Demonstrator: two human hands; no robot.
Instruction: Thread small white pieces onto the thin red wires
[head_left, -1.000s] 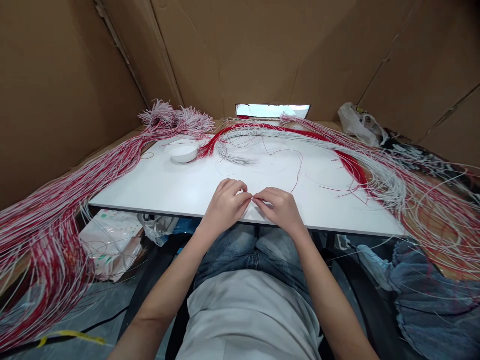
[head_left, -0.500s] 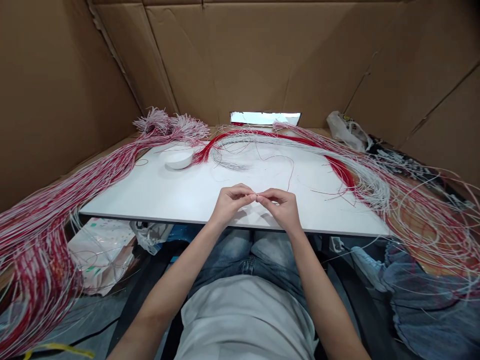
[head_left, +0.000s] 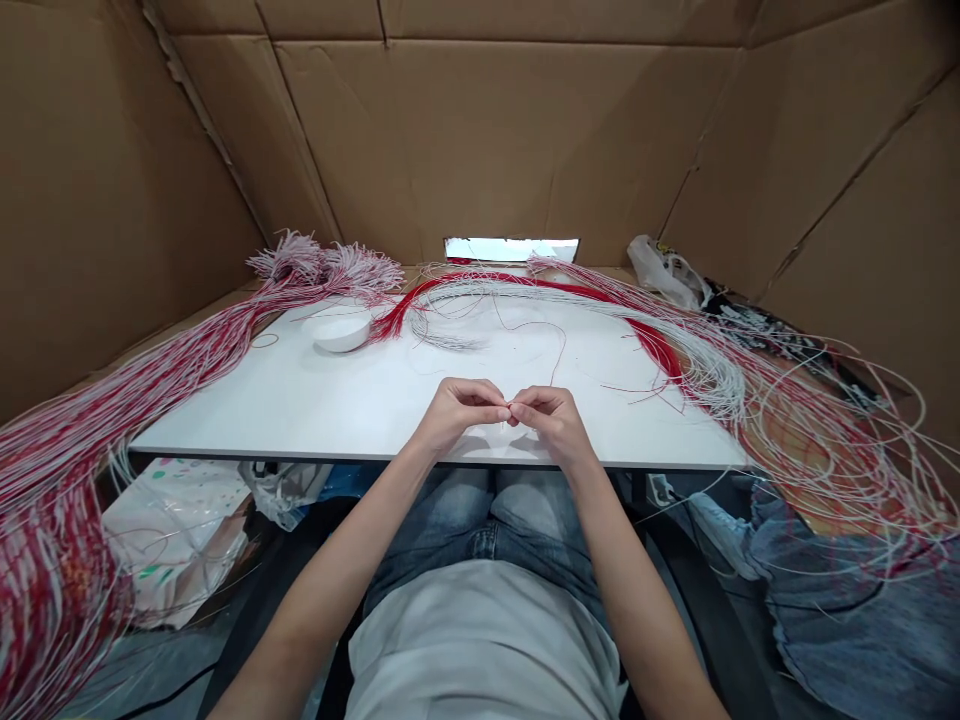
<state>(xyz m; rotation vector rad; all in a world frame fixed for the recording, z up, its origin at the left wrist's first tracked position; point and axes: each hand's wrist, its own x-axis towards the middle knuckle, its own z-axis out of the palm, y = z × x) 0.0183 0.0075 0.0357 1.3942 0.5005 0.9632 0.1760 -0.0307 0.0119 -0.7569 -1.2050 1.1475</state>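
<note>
My left hand (head_left: 454, 415) and my right hand (head_left: 553, 415) meet fingertip to fingertip just above the front part of the white tabletop (head_left: 360, 405). Both are closed in a pinch on a thin wire; only tiny red and pale bits of it show between the fingertips. A thin red wire (head_left: 564, 345) curves over the table and disappears behind my right hand. Beyond the hands lie a bundle of red wires (head_left: 654, 345) and a bundle of white wires (head_left: 716, 375), both arching across the back and right of the table.
Long red-and-white wires (head_left: 180, 350) hang over the left edge, their white ends bunched at the back. A white round dish (head_left: 341, 335) sits at back left. More loose wires (head_left: 840, 450) spill off the right. Cardboard walls (head_left: 480, 130) enclose the table; a plastic bag (head_left: 664, 272) lies back right.
The view has tilted up and shifted slightly. My fingertips still touch each other, with the left fingers a little straighter and the right fingertips curled slightly more.
</note>
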